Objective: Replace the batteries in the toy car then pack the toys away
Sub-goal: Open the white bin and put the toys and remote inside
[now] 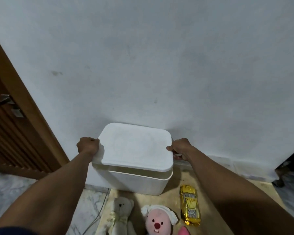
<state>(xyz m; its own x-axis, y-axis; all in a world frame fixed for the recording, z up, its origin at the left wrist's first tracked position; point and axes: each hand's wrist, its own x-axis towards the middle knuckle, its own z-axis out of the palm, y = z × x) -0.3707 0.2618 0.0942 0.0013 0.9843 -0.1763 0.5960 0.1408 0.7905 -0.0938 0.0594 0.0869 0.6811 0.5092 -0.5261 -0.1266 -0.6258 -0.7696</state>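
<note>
The lid (134,146) of the white box (139,182) is held at both short sides. The L hand (88,145) is curled tight on the lid's left edge, thumb on top. The R hand (180,148) is pinched on the right edge, w/ fingers (178,156) tucked under it. So both hands are closed on the lid, not wide.

The step looks like taking the lid off or setting it on; which one can't be told. To do it well, the lid should be kept flat and both sides moved together, straight up or down. If one side is pulled first, the lid may jam or the light box may tip. The front edge under the thumbs seems a bit raised, w/ a thin gap shown.

What is in the box can't be seen; the lid covers it.

The toys are not packed yet. Below the R hand, near the wrist side, the yellow car (190,205) is lying on the floor. Between the two arms, a grey bear (121,214) and a pink doll (158,221) are lying, just in front of the box.
</note>
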